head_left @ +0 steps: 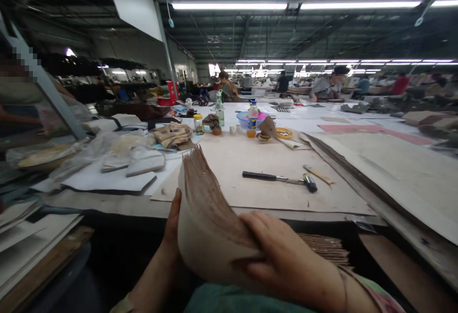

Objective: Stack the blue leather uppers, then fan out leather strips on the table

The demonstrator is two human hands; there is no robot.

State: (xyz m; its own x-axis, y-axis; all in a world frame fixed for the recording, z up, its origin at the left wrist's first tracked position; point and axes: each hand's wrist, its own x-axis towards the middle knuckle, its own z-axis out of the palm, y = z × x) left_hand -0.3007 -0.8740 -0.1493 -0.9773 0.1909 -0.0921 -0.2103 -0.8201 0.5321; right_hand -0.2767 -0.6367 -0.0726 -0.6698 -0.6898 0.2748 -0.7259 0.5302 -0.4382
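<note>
A thick stack of brown-edged sheets (214, 203) with a pale outer face is bent in a curve above my lap, at the front edge of the table. My left hand (173, 220) grips its left side, with the fingers partly hidden behind it. Around the right end of the stack my right hand (274, 246) is closed, thumb and fingers on opposite faces. Beyond the stack, a hammer (279, 178) with a black handle lies on a pale board (229, 160), beside a small wooden-handled tool (319, 174).
Bottles (252, 118), a blue basin (242, 119) and folded cloth (172, 134) stand farther back. Large sheets (386, 170) cover the right side. Another brown stack (325, 247) lies below the table edge. Plastic bags (121, 146) are at left; people work in the distance.
</note>
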